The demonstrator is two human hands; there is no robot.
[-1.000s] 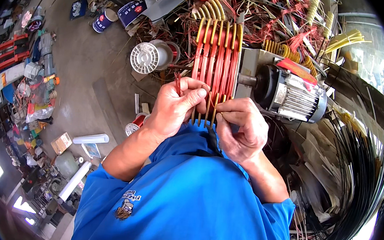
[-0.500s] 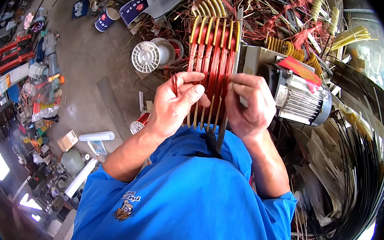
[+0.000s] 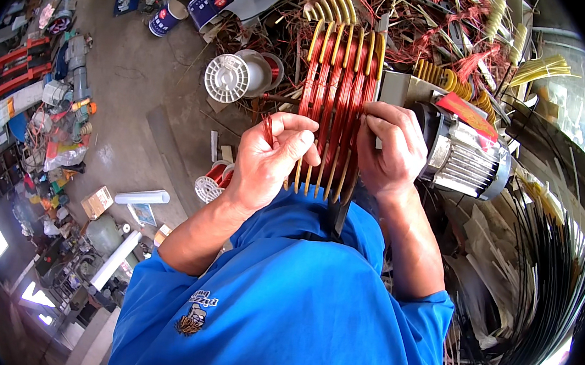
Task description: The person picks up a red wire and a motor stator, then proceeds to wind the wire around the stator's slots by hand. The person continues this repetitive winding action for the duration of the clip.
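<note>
A winding former (image 3: pixel 332 58) with several yellow rounded dividers stands upright before me, bands of red enamelled wire (image 3: pixel 343 92) lying in its slots. My left hand (image 3: pixel 269 162) is half curled at the former's left side, thumb and fingertips close to the wire. A small bunch of short red wires (image 3: pixel 268 131) sticks out between its fingers. On the right, my right hand (image 3: pixel 396 147) is closed in a pinch against the former's right edge. Whatever lies between those fingertips is hidden.
White wire spools (image 3: pixel 227 78) stand left of the former, another spool (image 3: pixel 207 189) lower down. An electric motor (image 3: pixel 470 155) sits right of my right hand. Scrap wire (image 3: pixel 443 38) heaps up behind. Black cable coils (image 3: pixel 544 301) lie at the right, a blue-and-white bucket (image 3: pixel 166 18) at the left.
The former's upper part has shifted right and leans more in the view. My right hand sits slightly higher and further right. My left hand keeps nearly the same pose with the red wires.
</note>
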